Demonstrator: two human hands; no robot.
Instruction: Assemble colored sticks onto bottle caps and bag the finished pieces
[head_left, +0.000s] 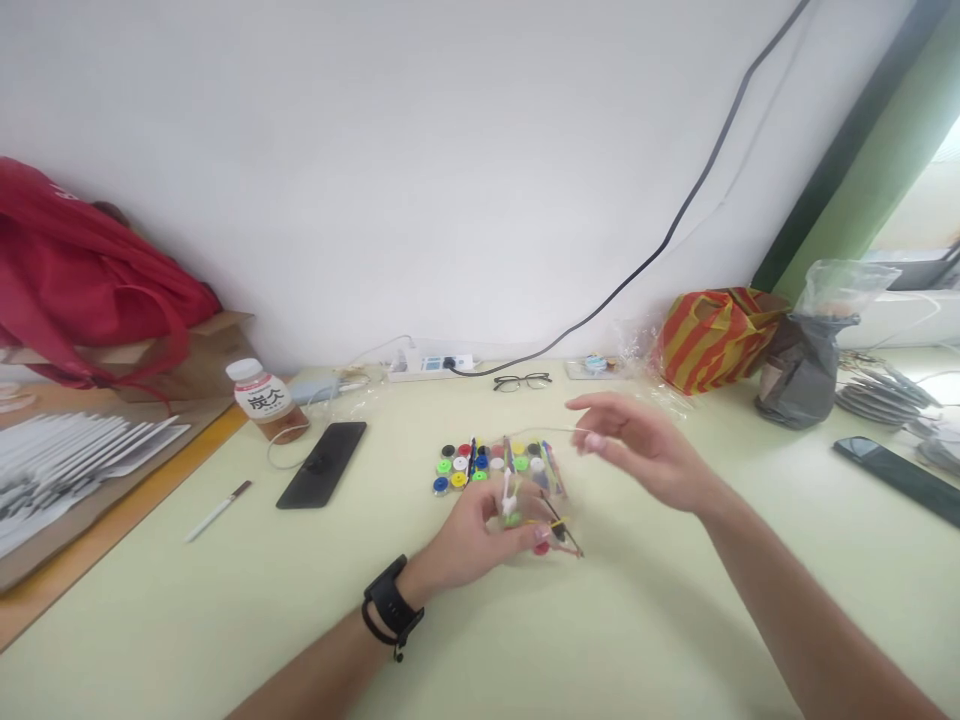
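Observation:
My left hand (480,535) is closed on a clear plastic pack of small paint pots (511,510), with thin coloured sticks like brushes in it. Parts of this pack are blurred and covered by my fingers. Just beyond it, rows of small round pots with coloured lids (459,464) lie on the table, thin brush-like sticks among them. To the right my right hand (645,450) is raised, thumb and fingertips closed on a thin pale cord (555,430) that runs left above the pots. The cord's far end is hard to make out.
On the left are a black phone (322,465), a pen (217,511), a drink bottle (266,400) and stacked white strips (82,460). Glasses (523,381) and a power strip (431,367) lie near the wall. A striped bag (716,340), grey bag (802,370) and dark phone (900,482) are right.

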